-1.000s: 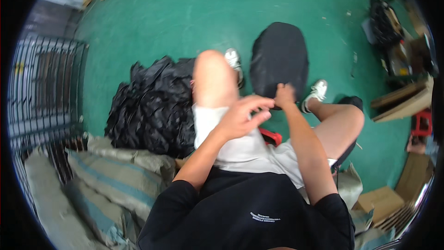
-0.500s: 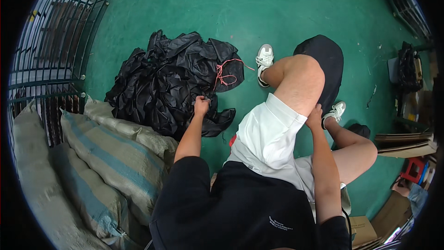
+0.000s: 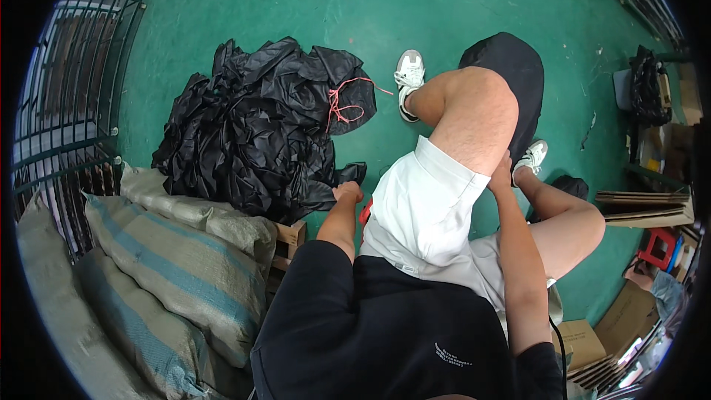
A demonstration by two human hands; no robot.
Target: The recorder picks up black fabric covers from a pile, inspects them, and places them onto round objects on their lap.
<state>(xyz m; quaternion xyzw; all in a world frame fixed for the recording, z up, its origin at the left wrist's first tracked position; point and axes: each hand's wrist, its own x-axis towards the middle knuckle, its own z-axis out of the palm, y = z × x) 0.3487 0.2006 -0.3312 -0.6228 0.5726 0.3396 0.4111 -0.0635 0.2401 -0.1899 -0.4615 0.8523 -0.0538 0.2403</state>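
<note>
A large crumpled heap of thin, shiny black fabric [image 3: 252, 126] lies on the floor to my left. Pink string [image 3: 338, 107] lies loosely looped on its right edge. At the heap's near right corner, my left hand [image 3: 347, 192] is closed on a bit of the black fabric, just below a folded flap. My right hand [image 3: 501, 172] reaches down beside my raised knee, against a bulky black cloth bundle [image 3: 511, 63] between my legs. The knee and thigh hide its fingers, so its grip does not show.
Stuffed woven sacks [image 3: 170, 252] with blue stripes crowd the near left, by a wooden pallet [image 3: 290, 235]. A dark metal rack [image 3: 81, 81] stands behind them. On the right are stacked cardboard sheets [image 3: 644, 207], a red plastic stool [image 3: 658, 248] and a cardboard box [image 3: 581, 342].
My left hand has moved off the heap's middle toward me and to the right, drawing an edge of black fabric along. My right hand stays by the knee. The view has shifted slightly.
</note>
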